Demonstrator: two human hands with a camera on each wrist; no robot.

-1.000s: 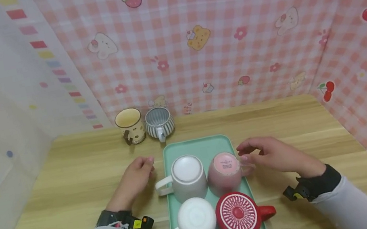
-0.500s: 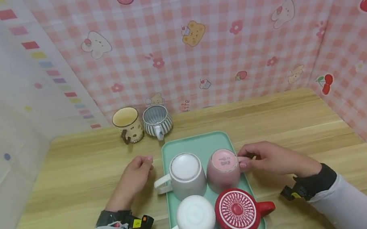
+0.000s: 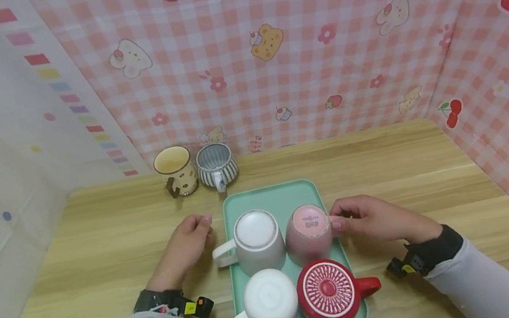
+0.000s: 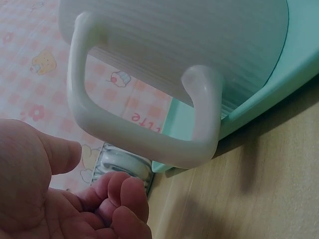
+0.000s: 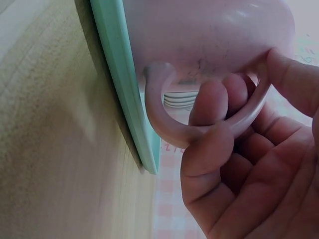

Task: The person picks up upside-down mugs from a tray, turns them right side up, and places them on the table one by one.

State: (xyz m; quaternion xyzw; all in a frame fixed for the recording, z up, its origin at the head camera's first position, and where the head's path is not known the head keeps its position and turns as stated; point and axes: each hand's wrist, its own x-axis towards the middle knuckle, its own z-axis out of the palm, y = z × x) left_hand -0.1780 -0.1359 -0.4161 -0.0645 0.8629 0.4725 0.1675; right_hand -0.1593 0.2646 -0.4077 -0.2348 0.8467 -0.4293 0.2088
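My right hand (image 3: 372, 218) grips the handle of an upside-down pink mug (image 3: 308, 237). In the right wrist view its fingers pass through the pink handle (image 5: 169, 127), with the thumb at the handle's upper end. The mug rests mouth down on a mint green tray (image 3: 271, 196). My left hand (image 3: 186, 250) holds nothing, its fingers loosely curled, just left of the tray. Nearest to it is a ribbed white mug (image 3: 260, 249), also inverted, whose handle (image 4: 124, 134) stands apart from the fingers in the left wrist view.
Toward the front of the tray sit an upturned white mug (image 3: 272, 303) and a red mug (image 3: 328, 294) with its handle to the right. A cream spotted mug (image 3: 181, 177) and a striped cup (image 3: 217, 168) stand upright at the back, before the checked cloth wall (image 3: 311, 75).
My right hand has closed in on the pink mug, its fingers going from beside the handle to a grip on it. The left hand stays put. The head view has shifted slightly.
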